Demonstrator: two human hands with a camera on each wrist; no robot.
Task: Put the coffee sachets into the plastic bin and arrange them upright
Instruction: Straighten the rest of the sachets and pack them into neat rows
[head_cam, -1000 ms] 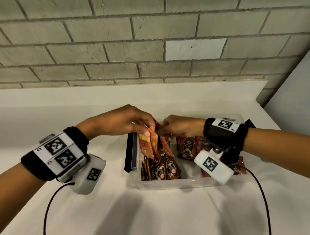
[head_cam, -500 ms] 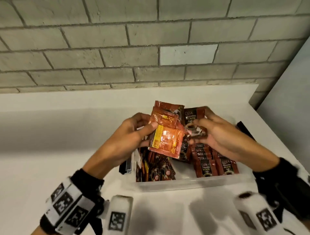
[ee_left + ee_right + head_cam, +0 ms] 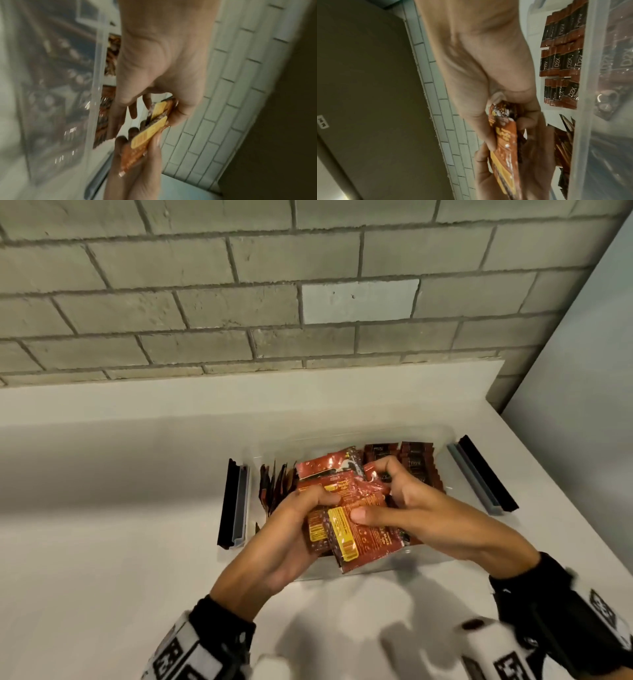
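Both hands hold a fanned bunch of red-orange coffee sachets (image 3: pixel 356 518) with yellow labels above the clear plastic bin (image 3: pixel 424 556). My left hand (image 3: pixel 294 529) grips the bunch from the left, thumb on top. My right hand (image 3: pixel 394 501) pinches it from the right, thumb on the front sachet. The left wrist view shows the held sachets (image 3: pixel 152 129) edge-on between the fingers; so does the right wrist view, sachets (image 3: pixel 505 147). In the bin, dark sachets (image 3: pixel 274 484) stand at the left and rows of dark D2X sachets (image 3: pixel 563 54) fill the right.
The bin sits on a white counter (image 3: pixel 102 542) against a grey brick wall (image 3: pixel 239 302). A black and grey clip strip (image 3: pixel 234 505) lies left of the bin, another strip (image 3: pixel 483 474) to its right. A pale panel (image 3: pixel 582 405) bounds the counter's right side.
A second ago both hands were down in the bin among the sachets. They lifted a bunch out and now hold it lower and nearer to me, fanned, over the bin's front.
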